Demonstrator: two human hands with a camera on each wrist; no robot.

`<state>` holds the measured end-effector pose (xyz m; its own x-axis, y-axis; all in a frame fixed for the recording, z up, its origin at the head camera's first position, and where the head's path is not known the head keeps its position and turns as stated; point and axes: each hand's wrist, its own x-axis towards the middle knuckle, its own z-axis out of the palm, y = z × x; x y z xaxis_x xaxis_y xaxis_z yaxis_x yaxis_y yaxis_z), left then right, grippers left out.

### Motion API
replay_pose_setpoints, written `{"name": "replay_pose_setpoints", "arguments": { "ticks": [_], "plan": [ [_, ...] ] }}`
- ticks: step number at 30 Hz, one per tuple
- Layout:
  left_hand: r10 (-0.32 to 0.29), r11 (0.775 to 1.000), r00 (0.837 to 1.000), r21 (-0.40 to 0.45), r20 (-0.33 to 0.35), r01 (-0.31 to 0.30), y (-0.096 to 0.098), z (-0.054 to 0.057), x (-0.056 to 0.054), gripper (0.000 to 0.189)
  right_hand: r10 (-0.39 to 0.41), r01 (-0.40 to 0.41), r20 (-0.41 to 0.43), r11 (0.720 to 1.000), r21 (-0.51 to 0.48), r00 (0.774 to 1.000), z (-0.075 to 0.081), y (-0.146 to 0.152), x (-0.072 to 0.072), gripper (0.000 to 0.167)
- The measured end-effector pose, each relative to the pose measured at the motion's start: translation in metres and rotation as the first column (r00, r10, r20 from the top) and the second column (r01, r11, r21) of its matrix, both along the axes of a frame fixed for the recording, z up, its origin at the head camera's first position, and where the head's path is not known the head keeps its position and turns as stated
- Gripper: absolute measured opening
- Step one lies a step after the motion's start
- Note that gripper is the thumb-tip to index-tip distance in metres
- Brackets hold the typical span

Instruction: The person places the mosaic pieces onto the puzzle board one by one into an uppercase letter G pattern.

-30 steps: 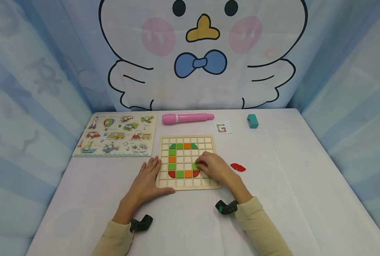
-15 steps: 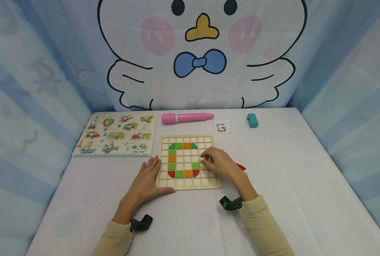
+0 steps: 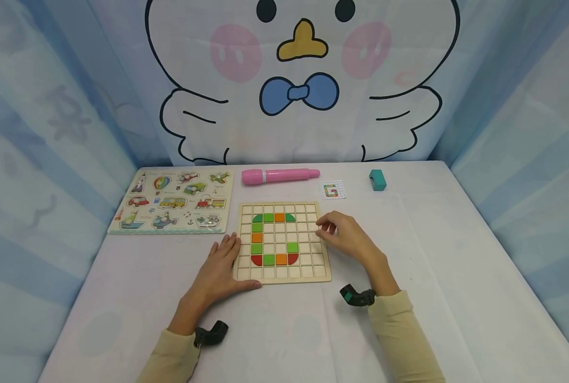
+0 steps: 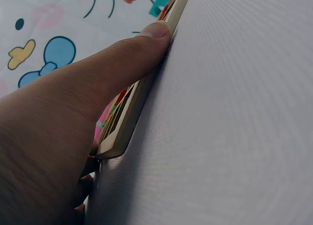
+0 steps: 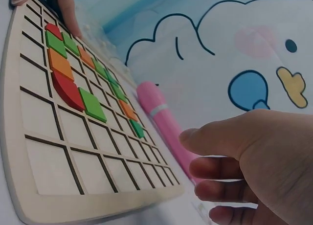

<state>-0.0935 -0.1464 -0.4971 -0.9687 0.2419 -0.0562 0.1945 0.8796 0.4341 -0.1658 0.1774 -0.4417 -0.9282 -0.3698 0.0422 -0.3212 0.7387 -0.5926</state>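
Observation:
My left hand (image 3: 217,271) lies spread against the left side of a wooden grid board (image 3: 315,273), its thumb along the front edge. In the left wrist view the thumb (image 4: 132,56) rests on the board's rim. Green, orange and red tiles sit in the grid, curving like a letter C, with a green square tile (image 3: 292,248) above the red rounded corner tile (image 3: 292,259) at lower right. Over the board's right edge hovers my right hand (image 3: 348,234). The right wrist view shows its fingers (image 5: 215,167) loosely bent, thumb apart, holding nothing.
A vehicle picture puzzle (image 3: 174,201) lies at the back left. Behind the board are a pink pen-shaped tool (image 3: 281,176), a small card with a coloured pattern (image 3: 332,190) and a teal block (image 3: 378,180). A cartoon-printed curtain (image 3: 303,138) hangs behind the table.
My right hand has let go of the green square tile and moved right, off the middle of the board. The red pieces right of the board are now hidden behind it. My left hand stays put.

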Motion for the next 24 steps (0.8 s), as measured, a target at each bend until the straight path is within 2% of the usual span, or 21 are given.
{"name": "replay_pose_setpoints", "arguments": {
  "ticks": [6,12,18,24],
  "plan": [
    [0.0,1.0,1.0,0.008,-0.007,0.0,0.0,0.0,0.0,0.124,-0.038,0.038,0.012,0.999,0.009,0.999,0.001,0.013,-0.003,0.024],
    [0.0,1.0,1.0,0.01,-0.005,0.0,0.0,0.0,0.0,0.124,-0.056,0.055,0.06,0.998,0.031,0.997,0.0,0.029,-0.006,0.029],
    [0.001,1.0,1.0,0.018,0.002,-0.001,0.001,0.001,0.0,0.124,-0.093,0.089,0.12,0.995,0.045,0.988,0.0,0.043,-0.008,0.032],
    [0.002,1.0,1.0,0.015,0.001,-0.002,0.001,0.001,0.001,0.124,-0.121,0.104,0.215,0.991,0.088,0.969,0.0,0.053,-0.008,0.035]
  ]
}}
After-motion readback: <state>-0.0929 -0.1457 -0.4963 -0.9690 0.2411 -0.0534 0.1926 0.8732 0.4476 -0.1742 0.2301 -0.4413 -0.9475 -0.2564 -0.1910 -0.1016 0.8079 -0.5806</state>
